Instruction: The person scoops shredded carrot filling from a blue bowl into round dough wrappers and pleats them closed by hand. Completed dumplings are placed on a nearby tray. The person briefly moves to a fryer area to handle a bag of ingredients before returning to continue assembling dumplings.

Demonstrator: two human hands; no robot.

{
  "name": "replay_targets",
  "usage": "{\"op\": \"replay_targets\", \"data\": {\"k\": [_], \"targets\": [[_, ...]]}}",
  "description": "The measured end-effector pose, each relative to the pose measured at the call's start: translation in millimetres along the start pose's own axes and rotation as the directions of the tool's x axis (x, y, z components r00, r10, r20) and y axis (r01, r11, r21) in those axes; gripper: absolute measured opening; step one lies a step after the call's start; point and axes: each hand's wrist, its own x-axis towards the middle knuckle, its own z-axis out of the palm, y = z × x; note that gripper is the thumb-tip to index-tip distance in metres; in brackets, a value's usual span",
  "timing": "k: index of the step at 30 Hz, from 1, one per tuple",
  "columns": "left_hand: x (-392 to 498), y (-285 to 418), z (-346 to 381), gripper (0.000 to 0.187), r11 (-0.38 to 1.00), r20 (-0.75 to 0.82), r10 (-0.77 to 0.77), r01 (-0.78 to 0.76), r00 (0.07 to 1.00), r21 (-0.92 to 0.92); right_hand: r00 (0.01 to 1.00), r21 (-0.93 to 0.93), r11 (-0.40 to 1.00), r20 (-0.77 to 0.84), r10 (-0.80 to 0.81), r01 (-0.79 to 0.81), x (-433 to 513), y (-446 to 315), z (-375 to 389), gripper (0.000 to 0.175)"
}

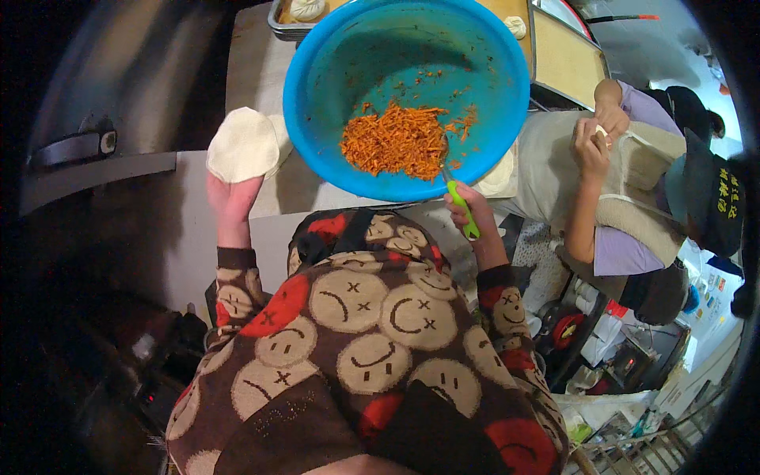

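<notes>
A flat round dough wrapper (243, 145) lies across the palm and fingers of my left hand (230, 199), at the left beside the blue basin. The wrapper hides most of that hand's fingers. In my right hand (475, 209) is the bright green handle of a utensil (464, 211), probably a spoon. Its metal end goes into the shredded orange filling (395, 141), which hides the tip. That filling is heaped on the near side of the large blue plastic basin (300, 145). More dough wrapper (281, 145) shows behind the one I hold.
Metal trays (284, 31) stand behind the basin, one with a shaped bun (306, 8). Another bun (515, 27) sits at the back right. Flat dough (497, 178) lies right of the basin on the worktable (252, 65). At the right, a co-worker's hands (599, 133) pinch a piece of dough.
</notes>
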Motion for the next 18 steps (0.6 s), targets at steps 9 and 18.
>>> {"op": "replay_targets", "data": {"k": [9,18], "targets": [[18.3,-52.3,80.7,0.058,0.983,0.271,-0.177,0.185,0.946,-0.005,0.997,-0.048,0.998,0.061,-0.043,0.046,-1.0,-2.0,-3.8,0.034],[43.6,-105.9,70.5,0.053,0.930,-0.205,-0.332,0.356,0.921,0.090,0.993,0.058,0.994,0.061,-0.100,0.097,-9.8,7.0,-0.6,0.032]]}}
